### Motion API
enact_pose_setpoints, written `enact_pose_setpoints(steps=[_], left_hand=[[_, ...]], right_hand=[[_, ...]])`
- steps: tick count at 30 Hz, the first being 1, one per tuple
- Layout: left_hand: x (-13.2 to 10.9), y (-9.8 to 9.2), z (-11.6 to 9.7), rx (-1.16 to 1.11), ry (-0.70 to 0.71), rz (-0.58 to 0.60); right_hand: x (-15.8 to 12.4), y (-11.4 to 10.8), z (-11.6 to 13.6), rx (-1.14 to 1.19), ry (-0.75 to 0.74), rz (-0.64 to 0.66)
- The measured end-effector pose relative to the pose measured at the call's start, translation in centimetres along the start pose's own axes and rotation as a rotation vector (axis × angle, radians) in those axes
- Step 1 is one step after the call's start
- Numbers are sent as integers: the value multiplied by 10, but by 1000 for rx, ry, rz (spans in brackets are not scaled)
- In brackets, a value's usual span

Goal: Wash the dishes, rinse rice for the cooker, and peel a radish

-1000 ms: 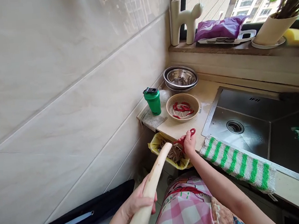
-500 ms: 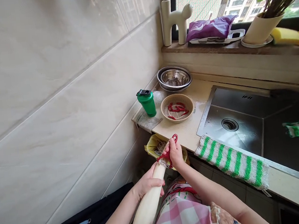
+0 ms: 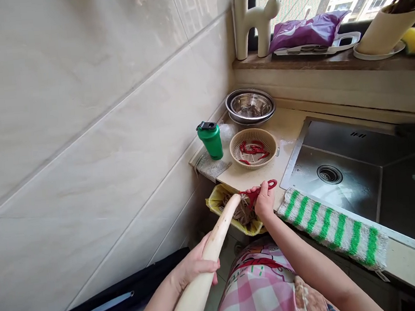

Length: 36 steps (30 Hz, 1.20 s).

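Note:
My left hand grips a long pale peeled root around its middle, its far tip pointing up over a yellow-lined bin holding brown peelings. My right hand holds a red peeler at the root's far tip, just above the bin. Both arms reach out over a pink checked apron.
A beige basket with red chillies, a green lidded cup and a steel bowl stand on the counter. A steel sink lies to the right, with a green-striped cloth on its front edge. Tiled wall on the left.
The peeler went from the root's tip down near my left hand half a second ago, then back out to the tip. The root's tip has been pushed forward over the bin again.

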<state>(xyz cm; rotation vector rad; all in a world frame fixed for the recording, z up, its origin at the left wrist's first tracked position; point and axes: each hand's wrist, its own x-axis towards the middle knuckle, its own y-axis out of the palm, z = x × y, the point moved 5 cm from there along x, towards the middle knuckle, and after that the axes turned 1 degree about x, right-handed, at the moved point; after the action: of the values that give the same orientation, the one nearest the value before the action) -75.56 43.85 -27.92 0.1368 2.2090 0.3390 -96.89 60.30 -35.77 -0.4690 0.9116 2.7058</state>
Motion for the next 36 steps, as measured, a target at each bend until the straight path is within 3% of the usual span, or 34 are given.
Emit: enact_pose_setpoints(steps=[6, 11, 14, 17, 21, 23, 25, 31, 33, 36], left_hand=[[2, 7, -10, 22, -10, 28], [21, 21, -15, 33, -48, 38], [34, 28, -16, 33, -55, 19], [40, 32, -16, 23, -9, 57], [36, 31, -14, -2, 19, 124], [33, 29, -13, 19, 5, 119], [33, 28, -13, 51, 5, 96], [43, 29, -17, 178, 20, -26], [43, 30, -18, 211, 55, -52], [34, 32, -19, 207, 102, -22]], right_hand=[[-8, 1, 17, -6, 27, -61], [-76, 31, 1, -7, 287, 155], [-100, 45, -7, -43, 320, 265], [-77, 39, -9, -81, 245, 242], [-9, 6, -2, -165, 94, 97], [10, -6, 3, -173, 57, 34], [6, -6, 6, -136, 75, 24], [-75, 37, -3, -134, 261, 236], [-71, 39, -4, -147, 244, 249], [-28, 25, 4, -174, 149, 141]])
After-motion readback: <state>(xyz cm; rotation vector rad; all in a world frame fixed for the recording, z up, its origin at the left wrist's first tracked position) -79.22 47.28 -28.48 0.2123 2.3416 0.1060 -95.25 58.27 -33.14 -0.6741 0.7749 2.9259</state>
